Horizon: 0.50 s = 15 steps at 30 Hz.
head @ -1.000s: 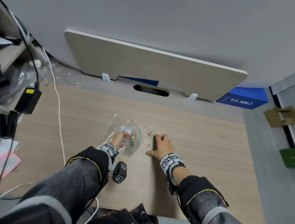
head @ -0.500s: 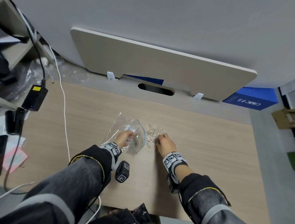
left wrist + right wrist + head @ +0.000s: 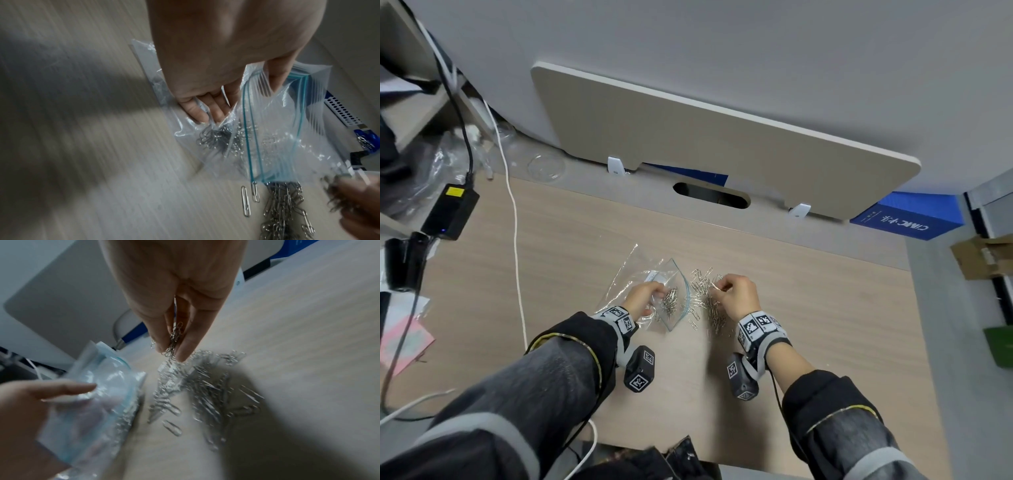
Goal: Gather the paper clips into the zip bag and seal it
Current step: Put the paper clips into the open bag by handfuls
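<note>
A clear zip bag (image 3: 650,284) with a blue seal strip lies on the wooden desk (image 3: 808,308), its mouth facing right. My left hand (image 3: 645,298) pinches the upper lip of the bag (image 3: 287,113) and holds the mouth open; several clips lie inside (image 3: 216,139). A pile of silver paper clips (image 3: 709,305) sits on the desk just right of the mouth. My right hand (image 3: 732,294) hovers over the pile (image 3: 205,395), its thumb and fingers pinching a bunch of clips (image 3: 174,340).
A white cable (image 3: 515,240) runs down the desk's left side beside a black power adapter (image 3: 450,210). A beige panel (image 3: 722,144) stands behind the desk, with a blue box (image 3: 907,216) at the right. Pink paper (image 3: 400,342) lies far left.
My right hand, flat on the pile one second ago, has closed on a bunch of clips and lifted it. The left hand still holds the bag's mouth open.
</note>
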### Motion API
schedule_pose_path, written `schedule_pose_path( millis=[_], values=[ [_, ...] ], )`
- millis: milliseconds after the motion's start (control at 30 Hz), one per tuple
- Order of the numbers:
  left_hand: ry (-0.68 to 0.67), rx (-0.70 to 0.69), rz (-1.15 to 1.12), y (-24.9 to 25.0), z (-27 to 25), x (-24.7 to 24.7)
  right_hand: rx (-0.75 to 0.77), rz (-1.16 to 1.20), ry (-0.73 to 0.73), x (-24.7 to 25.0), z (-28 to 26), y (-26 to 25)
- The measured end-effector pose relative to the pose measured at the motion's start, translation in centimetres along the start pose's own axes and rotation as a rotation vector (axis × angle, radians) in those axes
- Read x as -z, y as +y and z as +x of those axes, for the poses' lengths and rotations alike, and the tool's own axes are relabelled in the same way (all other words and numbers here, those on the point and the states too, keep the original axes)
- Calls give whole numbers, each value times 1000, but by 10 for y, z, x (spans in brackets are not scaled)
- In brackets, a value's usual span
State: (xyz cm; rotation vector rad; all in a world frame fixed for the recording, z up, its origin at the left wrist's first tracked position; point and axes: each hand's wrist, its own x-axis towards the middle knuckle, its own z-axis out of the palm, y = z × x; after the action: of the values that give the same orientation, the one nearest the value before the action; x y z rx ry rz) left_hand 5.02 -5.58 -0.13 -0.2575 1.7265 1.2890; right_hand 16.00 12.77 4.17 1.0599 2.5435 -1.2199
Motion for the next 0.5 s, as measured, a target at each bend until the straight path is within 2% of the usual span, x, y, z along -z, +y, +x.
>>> schedule_pose_path(
  millis=[133,233,300,433,500],
  values=[
    [-5,17,10,0,0,0,108,134,-11,1,0,-38],
    [-12,10,31,2,-2,0,172,208,-87,-10,-9,-63],
    [-10,12,56,6,-3,-2,235,130,-130,-19,-13,-69],
    [-19,31,2,5,-3,0,301,-178,-198,-29,-16,-65],
    [-33,5,-15,1,-2,3,283,-171,-173,-27,-18,-61]
  ],
)
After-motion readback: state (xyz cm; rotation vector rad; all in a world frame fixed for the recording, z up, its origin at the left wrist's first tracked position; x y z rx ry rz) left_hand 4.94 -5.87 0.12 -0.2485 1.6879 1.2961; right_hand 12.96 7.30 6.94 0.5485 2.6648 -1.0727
